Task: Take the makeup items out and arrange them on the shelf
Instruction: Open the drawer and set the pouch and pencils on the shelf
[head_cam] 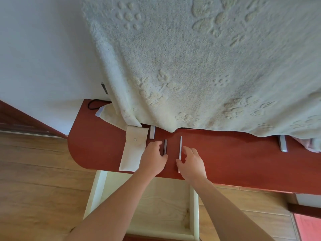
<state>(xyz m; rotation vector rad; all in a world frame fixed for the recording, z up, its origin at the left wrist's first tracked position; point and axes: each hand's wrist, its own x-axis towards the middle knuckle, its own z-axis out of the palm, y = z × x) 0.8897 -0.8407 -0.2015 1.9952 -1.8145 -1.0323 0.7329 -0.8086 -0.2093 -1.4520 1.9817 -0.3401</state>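
Head view: your left hand (pixel 152 158) pinches the slim dark makeup stick (pixel 165 145) beside the cream fabric pouch (pixel 133 153); right hand (pixel 192 163) touches the thin silver stick (pixel 180 145) beyond, grip unclear. A nudge could roll either off the red-brown desk (pixel 243 153).

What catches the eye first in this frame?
A large cream embossed towel fills the upper frame, hanging down to the red shelf. Below it, the left hand holds a dark pencil and the right hand touches a silver pencil, with a cream pouch to their left.
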